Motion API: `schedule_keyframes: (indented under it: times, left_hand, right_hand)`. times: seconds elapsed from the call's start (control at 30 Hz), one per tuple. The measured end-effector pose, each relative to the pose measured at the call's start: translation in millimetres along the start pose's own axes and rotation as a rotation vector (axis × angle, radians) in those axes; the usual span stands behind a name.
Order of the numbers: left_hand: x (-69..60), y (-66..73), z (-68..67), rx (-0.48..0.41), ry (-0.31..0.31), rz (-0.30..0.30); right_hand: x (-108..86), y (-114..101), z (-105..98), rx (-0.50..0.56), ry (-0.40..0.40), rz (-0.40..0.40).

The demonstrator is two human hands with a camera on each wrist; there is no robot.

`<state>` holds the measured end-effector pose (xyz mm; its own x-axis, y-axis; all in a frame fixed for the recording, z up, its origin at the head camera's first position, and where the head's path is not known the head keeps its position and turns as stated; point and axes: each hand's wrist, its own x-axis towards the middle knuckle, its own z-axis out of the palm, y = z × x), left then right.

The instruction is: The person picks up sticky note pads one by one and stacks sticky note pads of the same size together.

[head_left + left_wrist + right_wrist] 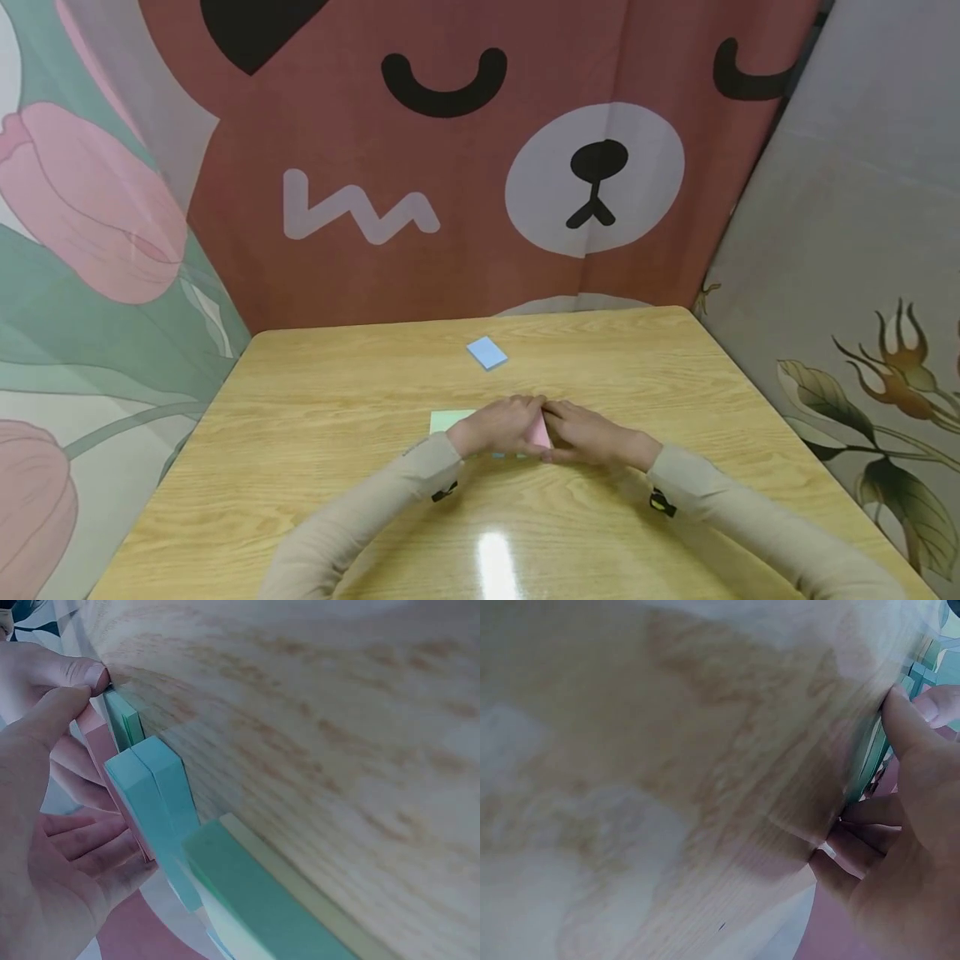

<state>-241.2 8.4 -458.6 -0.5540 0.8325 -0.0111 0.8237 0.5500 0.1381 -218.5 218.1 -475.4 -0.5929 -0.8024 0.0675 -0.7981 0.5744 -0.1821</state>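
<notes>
Near the middle of the table in the head view, my left hand (501, 423) and right hand (588, 432) meet at a pink sticky note pad (538, 433). Thumb and fingers of the left hand span opposite edges of this pad in the left wrist view. From the other side, the right hand (922, 832) grips around its edge, thumb tips nearly touching. Beneath the pink pad shows a thin green pad (125, 720). Blue pads (154, 787) stand right beside it, followed by a larger green pad (255, 892) with a pale yellow one (307, 889) under it. Fingers partly hide the pink pad.
A separate light blue pad (487, 353) lies farther back on the wooden table (330, 383). Printed curtains (450, 275) hang behind the table and along both sides. Light reflects off the tabletop near the front.
</notes>
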Motion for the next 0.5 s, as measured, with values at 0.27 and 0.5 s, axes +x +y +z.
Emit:
schedule_keyframes:
  times: [0.27,0.5]
  left_hand:
    - [0.2,0.7,0.8,0.005,0.0,-0.043]
    - [-1.0,-1.4,3.4,0.012,-0.011,-0.014]
  right_hand:
    - [-1.0,-0.8,-3.3,0.009,0.003,0.006]
    - [-0.4,-0.8,-1.4,-0.046,0.009,-0.028]
